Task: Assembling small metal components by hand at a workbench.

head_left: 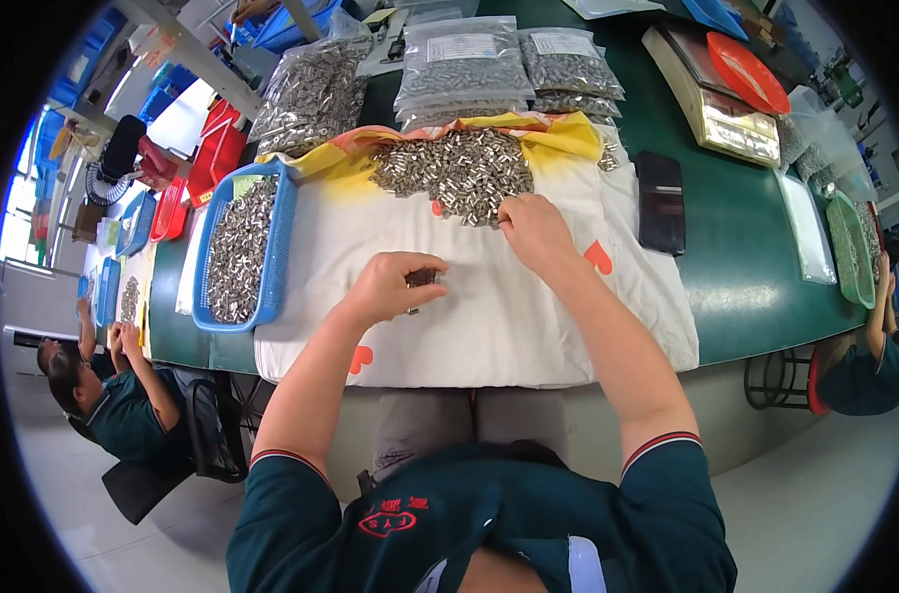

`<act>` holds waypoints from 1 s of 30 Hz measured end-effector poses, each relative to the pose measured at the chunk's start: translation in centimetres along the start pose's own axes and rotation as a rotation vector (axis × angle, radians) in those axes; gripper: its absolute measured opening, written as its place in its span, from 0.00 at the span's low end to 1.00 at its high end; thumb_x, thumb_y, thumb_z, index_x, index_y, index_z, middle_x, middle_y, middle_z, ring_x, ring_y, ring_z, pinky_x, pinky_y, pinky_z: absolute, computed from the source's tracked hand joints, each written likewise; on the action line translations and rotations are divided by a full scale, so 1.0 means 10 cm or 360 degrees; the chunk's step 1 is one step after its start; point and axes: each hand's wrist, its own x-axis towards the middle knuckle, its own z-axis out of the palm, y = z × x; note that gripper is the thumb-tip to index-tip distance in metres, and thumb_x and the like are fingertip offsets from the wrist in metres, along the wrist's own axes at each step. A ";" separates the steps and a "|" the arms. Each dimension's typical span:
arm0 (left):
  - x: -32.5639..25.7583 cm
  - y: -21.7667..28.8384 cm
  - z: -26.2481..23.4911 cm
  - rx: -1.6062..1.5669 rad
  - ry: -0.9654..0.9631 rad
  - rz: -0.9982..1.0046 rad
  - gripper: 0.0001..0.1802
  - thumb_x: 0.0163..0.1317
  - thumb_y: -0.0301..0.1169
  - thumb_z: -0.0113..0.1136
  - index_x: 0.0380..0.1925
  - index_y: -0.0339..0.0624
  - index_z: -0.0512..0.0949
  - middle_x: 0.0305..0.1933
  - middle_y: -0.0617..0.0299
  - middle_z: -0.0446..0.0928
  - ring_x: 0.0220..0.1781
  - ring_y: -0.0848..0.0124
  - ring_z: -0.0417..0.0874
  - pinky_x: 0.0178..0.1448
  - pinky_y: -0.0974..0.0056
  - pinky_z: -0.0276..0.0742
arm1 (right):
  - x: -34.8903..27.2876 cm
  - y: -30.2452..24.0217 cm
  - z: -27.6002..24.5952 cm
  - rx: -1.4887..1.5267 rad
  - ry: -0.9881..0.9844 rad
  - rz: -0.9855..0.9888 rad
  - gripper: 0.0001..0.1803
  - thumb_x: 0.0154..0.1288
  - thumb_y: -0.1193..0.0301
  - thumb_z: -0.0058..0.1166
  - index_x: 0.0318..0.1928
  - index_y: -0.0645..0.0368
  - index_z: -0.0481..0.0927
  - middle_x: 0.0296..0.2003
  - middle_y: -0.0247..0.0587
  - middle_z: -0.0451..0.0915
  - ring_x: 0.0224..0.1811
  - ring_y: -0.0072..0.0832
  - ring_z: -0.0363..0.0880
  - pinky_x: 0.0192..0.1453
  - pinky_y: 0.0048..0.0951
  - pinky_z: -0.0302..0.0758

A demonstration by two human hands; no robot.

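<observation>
"Head view: where are the small, shiny silver metal cylinders?"

"Most form a loose pile at the far side of a cream cloth with red hearts, up against its yellow and orange edge. More fill a blue rectangular plastic basket to the left."

"And the hands?"

"The right hand is at the pile's near right edge, thumb and fingertips drawn together in a narrow grip; I cannot tell whether a cylinder is between them. The left hand is nearer the person, over the cloth, its grip half curled, with a gap between thumb and forefinger. A few cylinders show in that gap, but I cannot tell whether they are held or lying on the cloth."

"What surrounds them?"

"Clear plastic bags of metal pieces stand stacked behind the pile. To the right, a flat black rectangular case lies beside the cloth; farther off, a red plastic tray sits on a boxy beige device. All rest on a dark green worktop. At far left, a co-worker in a dark green shirt sits at another table."
</observation>
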 end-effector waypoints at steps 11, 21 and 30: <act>0.03 -0.24 -0.13 -0.0518 0.0070 -0.0116 0.14 0.49 0.24 0.62 0.39 0.41 0.77 0.30 0.65 0.78 0.29 0.80 0.75 0.35 0.72 0.72 | -0.11 -0.33 -0.03 0.0312 0.0284 0.0110 0.07 0.55 0.75 0.46 0.33 0.61 0.76 0.32 0.47 0.75 0.34 0.38 0.74 0.40 0.33 0.71; 0.36 -0.76 -0.21 -0.1843 0.0174 -0.0058 0.18 0.52 0.20 0.58 0.45 0.31 0.72 0.39 0.61 0.76 0.40 0.77 0.76 0.45 0.74 0.73 | 0.35 -0.89 0.38 0.1786 -0.0154 0.0657 0.05 0.59 0.78 0.48 0.36 0.64 0.75 0.30 0.30 0.76 0.32 0.14 0.72 0.35 0.15 0.68; 0.36 -0.78 -0.29 -0.1745 0.0061 -0.0173 0.20 0.51 0.21 0.60 0.46 0.32 0.72 0.38 0.61 0.77 0.37 0.78 0.77 0.42 0.75 0.74 | 0.29 -0.81 0.54 0.1520 0.0013 0.0329 0.06 0.55 0.82 0.50 0.35 0.64 0.75 0.35 0.36 0.76 0.36 0.19 0.72 0.40 0.18 0.70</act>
